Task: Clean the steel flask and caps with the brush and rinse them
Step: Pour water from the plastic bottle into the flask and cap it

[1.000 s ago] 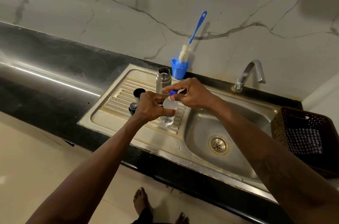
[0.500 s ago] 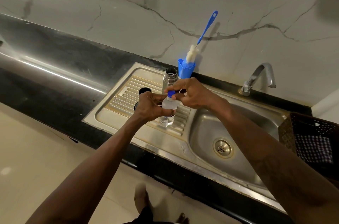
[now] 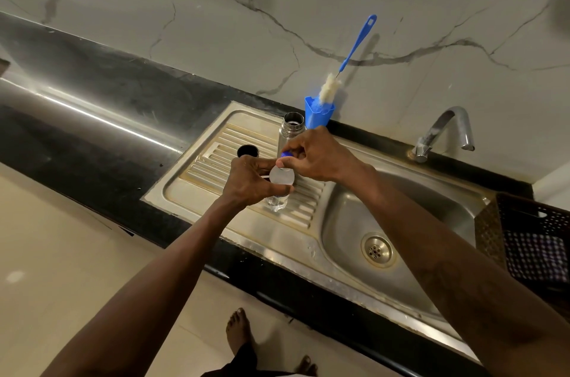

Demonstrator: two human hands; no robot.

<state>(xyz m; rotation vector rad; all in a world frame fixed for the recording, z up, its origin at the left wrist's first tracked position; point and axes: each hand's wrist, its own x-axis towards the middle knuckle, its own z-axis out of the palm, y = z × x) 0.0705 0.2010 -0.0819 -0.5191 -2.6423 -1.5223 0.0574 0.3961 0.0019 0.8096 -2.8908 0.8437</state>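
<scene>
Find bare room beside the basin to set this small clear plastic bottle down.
Free: the near-left part of the ribbed steel drainboard, between the black round cap and the front rim; also the black stone counter left of it. Crowded: the back edge, where the open steel flask and blue plastic brush holder stand close.

A black worktop (image 3: 92,117) runs along the marble wall, with a steel sink (image 3: 277,240) let into it. On the sink's ribbed drainboard (image 3: 197,188) the flask (image 3: 290,129) stands upright and open at the back edge. A dark cap (image 3: 247,150) sits mouth up just to its left. A clear bottle (image 3: 277,204) has its base on the ribs nearer the front. The bowl (image 3: 438,216), on the right, shows only its drain (image 3: 376,250). Behind the flask a blue holder (image 3: 317,117) carries the brush (image 3: 354,49). The tap (image 3: 444,129) rises behind the bowl, and a dark basket (image 3: 524,216) sits at the worktop's right end.
</scene>
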